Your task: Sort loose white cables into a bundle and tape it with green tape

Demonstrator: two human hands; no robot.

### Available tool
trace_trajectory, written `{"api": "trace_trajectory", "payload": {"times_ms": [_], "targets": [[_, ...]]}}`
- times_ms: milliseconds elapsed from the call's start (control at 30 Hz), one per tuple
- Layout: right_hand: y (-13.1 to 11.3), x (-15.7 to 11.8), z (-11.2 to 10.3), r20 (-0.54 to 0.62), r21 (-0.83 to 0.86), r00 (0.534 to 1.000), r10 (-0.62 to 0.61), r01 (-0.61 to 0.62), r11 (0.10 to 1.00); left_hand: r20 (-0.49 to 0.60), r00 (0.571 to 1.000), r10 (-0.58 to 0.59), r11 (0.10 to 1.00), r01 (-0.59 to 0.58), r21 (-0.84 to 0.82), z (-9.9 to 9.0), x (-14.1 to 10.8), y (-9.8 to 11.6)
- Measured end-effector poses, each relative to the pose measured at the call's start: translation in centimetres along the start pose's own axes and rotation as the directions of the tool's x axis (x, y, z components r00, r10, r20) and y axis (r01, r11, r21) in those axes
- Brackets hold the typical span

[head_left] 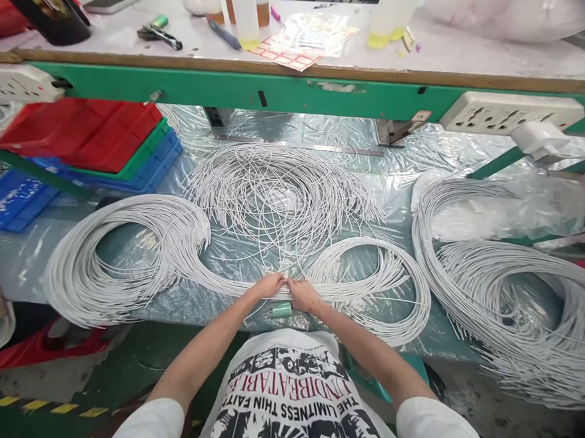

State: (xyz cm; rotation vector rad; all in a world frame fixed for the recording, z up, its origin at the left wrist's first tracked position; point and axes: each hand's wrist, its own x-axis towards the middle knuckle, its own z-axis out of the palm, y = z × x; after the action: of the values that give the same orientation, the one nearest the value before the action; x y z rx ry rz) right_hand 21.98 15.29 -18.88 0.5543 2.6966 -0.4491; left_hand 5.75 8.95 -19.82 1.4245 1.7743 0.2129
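Note:
Both hands meet at the front middle of the table, over a band of white cables [228,284] that links a coiled bundle on the left [74,257] with a looped one on the right [420,288]. My left hand [270,285] has its fingers pinched together at the cables. Against its fingertips, my right hand [304,295] is pinched too. What lies between the fingertips is too small to make out. A green spool-like cylinder [281,310] lies just below the hands. Behind them spreads a loose tangle of white cables [279,191].
Red bins [88,131] are stacked over green and blue ones at the left. More cable coils [511,314] lie at the right. A green-edged shelf [281,93] crosses above, with bottles [245,15] and a power strip [513,114]. A metal ruler [298,144] lies behind the tangle.

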Motion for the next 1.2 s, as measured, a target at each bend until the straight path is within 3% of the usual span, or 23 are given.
{"api": "trace_trajectory", "payload": {"times_ms": [467, 1200], "targets": [[-0.4, -0.7, -0.5, -0.029, 0.031, 0.997, 0.07, -0.069, 0.997, -0.043, 0.998, 0.035, 0.992, -0.04, -0.124, 0.8, -0.4, -0.4], [-0.5, -0.8, 0.0, -0.115, -0.016, 0.993, 0.026, -0.028, 0.999, -0.057, 0.998, 0.032, 0.966, -0.046, -0.256, 1.2, -0.2, -0.7]]}}
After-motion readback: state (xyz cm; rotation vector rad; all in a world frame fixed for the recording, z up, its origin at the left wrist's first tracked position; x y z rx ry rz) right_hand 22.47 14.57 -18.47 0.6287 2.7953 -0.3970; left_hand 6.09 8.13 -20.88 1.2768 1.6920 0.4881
